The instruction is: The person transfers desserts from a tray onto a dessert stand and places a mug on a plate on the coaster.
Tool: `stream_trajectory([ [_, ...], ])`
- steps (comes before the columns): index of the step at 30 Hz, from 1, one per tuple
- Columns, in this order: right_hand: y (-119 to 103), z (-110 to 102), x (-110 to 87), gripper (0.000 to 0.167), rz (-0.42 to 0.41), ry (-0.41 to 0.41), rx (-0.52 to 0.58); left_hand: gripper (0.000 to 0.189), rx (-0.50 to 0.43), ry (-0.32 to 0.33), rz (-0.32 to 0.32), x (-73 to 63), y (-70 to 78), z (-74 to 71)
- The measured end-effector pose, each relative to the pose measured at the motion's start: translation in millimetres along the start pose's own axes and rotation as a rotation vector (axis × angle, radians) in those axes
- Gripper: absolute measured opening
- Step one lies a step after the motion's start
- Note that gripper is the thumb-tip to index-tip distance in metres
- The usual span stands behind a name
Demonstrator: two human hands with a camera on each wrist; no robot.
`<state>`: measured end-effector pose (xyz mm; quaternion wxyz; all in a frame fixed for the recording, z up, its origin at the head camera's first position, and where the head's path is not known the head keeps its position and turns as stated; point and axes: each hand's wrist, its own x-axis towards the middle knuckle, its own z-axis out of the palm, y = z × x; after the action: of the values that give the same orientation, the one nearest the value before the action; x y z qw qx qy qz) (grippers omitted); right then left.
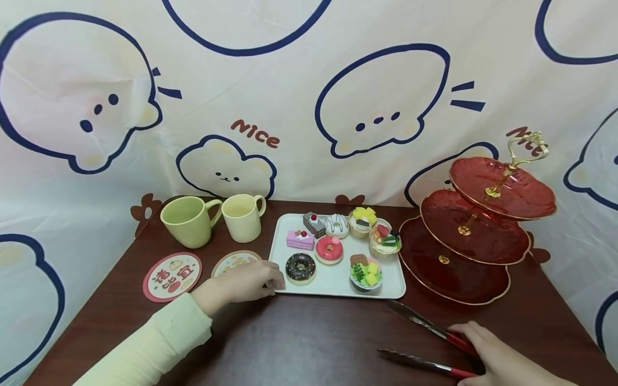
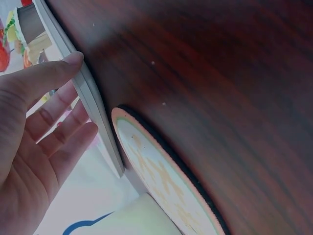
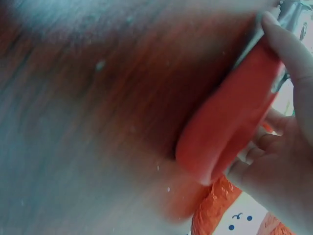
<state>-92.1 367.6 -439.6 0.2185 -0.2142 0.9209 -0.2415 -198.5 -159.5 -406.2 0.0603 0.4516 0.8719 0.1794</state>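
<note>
My left hand (image 1: 256,281) is at the front left corner of the white tray (image 1: 333,289); in the left wrist view its thumb rests on the tray's rim and the curled fingers meet the edge. My right hand (image 1: 497,356) holds red-handled metal tongs (image 1: 429,325), their arms spread apart just above or on the table. In the right wrist view the thumb lies along the red handle (image 3: 230,117). The tray bears a chocolate doughnut (image 1: 301,268), a pink doughnut (image 1: 329,250), a white doughnut (image 1: 337,225), cake slices (image 1: 300,239) and fruit cups (image 1: 366,272).
A three-tier red stand (image 1: 458,268) with a gold handle stands at the right. Left of the tray are a green mug (image 1: 185,222), a cream mug (image 1: 241,219) and two round coasters (image 1: 172,276). A printed cloth (image 1: 299,96) hangs behind the dark wooden table (image 1: 309,338).
</note>
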Motion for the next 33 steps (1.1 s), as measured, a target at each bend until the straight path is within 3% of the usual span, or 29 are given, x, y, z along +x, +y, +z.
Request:
stream_trajectory([
  [3,9,2,-3.4,0.076,-0.135,0.063,-0.072,0.018,0.015,0.006,0.012,0.0,-0.3,-0.8],
  [10,11,3,-5.4,0.055,-0.205,0.090,-0.118,0.018,0.020,-0.001,0.023,0.2,-2.8,-2.5],
  [16,1,-6,-4.9,0.058,-0.138,0.083,-0.112,0.017,0.027,-0.003,0.019,-1.9,-4.1,-0.4],
  [22,-9,-20,-4.4,0.055,-0.193,0.141,-0.130,0.017,0.025,-0.011,0.021,-3.1,-3.7,2.8],
  [26,-21,-31,-3.4,0.058,-0.111,0.173,-0.106,0.017,0.025,-0.006,0.029,-2.9,-2.3,2.7],
  [33,-41,-40,1.7,0.064,0.008,0.339,-0.193,0.017,0.039,0.007,0.038,-1.4,-2.7,3.7],
])
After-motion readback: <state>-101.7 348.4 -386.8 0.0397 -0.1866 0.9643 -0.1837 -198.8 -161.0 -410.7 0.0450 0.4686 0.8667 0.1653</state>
